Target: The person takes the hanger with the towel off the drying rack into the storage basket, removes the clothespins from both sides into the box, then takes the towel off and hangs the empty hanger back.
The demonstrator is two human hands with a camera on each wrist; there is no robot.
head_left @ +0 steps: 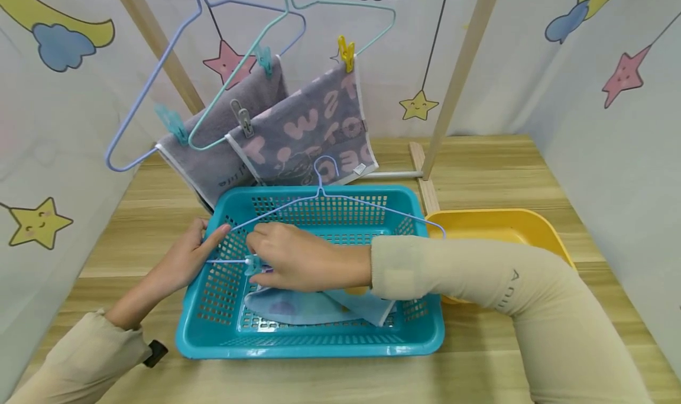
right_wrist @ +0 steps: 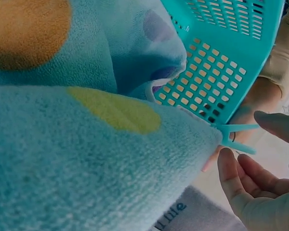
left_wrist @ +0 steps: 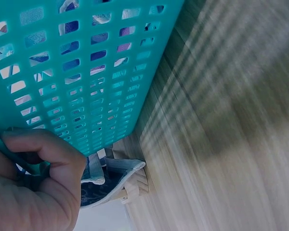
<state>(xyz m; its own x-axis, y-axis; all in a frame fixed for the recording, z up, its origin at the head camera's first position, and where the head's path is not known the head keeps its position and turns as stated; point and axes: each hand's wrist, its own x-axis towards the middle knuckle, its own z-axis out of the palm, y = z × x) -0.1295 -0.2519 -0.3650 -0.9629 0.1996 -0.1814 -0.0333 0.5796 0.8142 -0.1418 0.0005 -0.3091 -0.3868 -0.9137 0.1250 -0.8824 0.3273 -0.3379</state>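
My left hand grips the left corner of a lavender clothes hanger at the basket's left rim, its thumb along the wire. In the left wrist view its fingers curl beside the teal basket. Inside the basket, a light blue towel with coloured spots hangs at the hanger's lower bar. A teal clothespin bites one corner of that towel. Around the clothespin's handles my right hand holds thumb and fingers apart, without a visible pinch. Much of the towel is hidden under the right hand in the head view.
Two grey towels hang pegged on a mint hanger and a lavender one behind the basket. A wooden rack post rises at the back. A yellow basin stands right of the basket, partly behind the right sleeve.
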